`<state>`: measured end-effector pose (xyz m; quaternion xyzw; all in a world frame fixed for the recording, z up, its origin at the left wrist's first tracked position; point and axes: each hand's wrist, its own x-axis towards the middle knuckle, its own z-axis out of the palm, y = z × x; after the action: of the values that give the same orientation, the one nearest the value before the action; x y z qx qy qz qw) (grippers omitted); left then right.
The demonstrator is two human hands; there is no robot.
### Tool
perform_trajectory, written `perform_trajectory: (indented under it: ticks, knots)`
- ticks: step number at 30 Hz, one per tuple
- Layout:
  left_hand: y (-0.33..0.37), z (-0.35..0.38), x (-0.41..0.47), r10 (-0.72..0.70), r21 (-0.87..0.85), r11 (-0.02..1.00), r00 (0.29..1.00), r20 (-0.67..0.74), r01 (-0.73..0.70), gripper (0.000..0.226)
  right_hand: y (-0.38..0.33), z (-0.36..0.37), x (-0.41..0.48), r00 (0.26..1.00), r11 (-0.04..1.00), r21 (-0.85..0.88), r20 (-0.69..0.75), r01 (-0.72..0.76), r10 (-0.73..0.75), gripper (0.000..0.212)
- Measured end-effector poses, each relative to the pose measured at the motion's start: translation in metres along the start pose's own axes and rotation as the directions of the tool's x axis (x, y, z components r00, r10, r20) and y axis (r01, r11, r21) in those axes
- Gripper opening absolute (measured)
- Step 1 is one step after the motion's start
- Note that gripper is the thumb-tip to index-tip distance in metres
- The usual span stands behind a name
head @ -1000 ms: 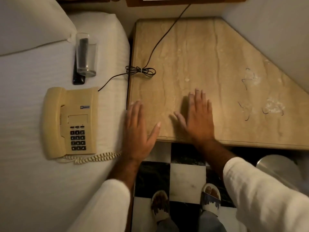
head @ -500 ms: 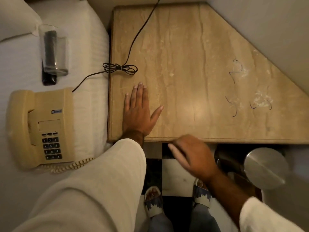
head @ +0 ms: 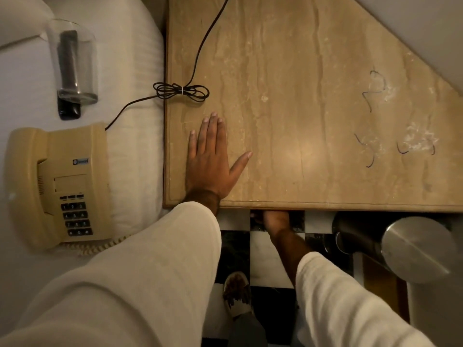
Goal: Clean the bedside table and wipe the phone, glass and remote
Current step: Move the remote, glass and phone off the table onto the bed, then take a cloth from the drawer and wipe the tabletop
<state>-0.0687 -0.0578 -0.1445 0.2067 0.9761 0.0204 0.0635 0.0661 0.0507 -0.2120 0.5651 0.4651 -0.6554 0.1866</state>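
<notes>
One phone point(head: 59, 182), one glass point(head: 72, 62), one remote point(head: 69, 110), one table point(head: 313, 101). Two hands: left point(head: 210, 161), right point(head: 274, 219). One bin point(head: 400, 249).

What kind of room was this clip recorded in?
Most likely a hotel bedroom, judged from above. A bed with white linen sits beside a marble-topped bedside table, a beige corded phone lies on the bed, and a steel bin stands on a black-and-white chequered floor.

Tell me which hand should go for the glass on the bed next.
Left, probably. The left hand lies open on the bedside table, nearest the glass. The right hand is under the table's front edge, fingers hidden.
</notes>
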Motion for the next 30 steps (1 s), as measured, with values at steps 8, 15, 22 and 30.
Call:
perform_trajectory:
  ticks: [8, 15, 22, 30]
  knots:
    - [-0.001, -0.001, 0.0, 0.011, 0.011, 1.0, 1.0, 0.012, -0.011, 0.099, 0.088, -0.036, -0.049, 0.972, 0.97, -0.069, 0.005, -0.232, 0.233, 0.03]
    - [-0.001, 0.0, 0.0, 0.008, -0.024, 1.0, 1.0, 0.001, -0.008, 0.099, 0.108, -0.063, -0.107, 0.984, 0.827, -0.549, 0.038, -0.124, 0.173, 0.022]
    - [0.017, -0.012, -0.051, 0.004, -0.33, 0.943, 0.993, -0.117, -0.043, 0.065, 0.036, -0.077, -0.101, 0.884, 0.647, -0.638, 0.119, 0.417, -0.453, 0.033]
    - [0.035, 0.046, -0.16, 0.109, -0.302, 0.953, 0.954, 0.278, -0.021, 0.036, -0.002, -0.06, -0.015, 0.883, -0.043, -0.951, 0.302, 0.307, -0.359, 0.034]
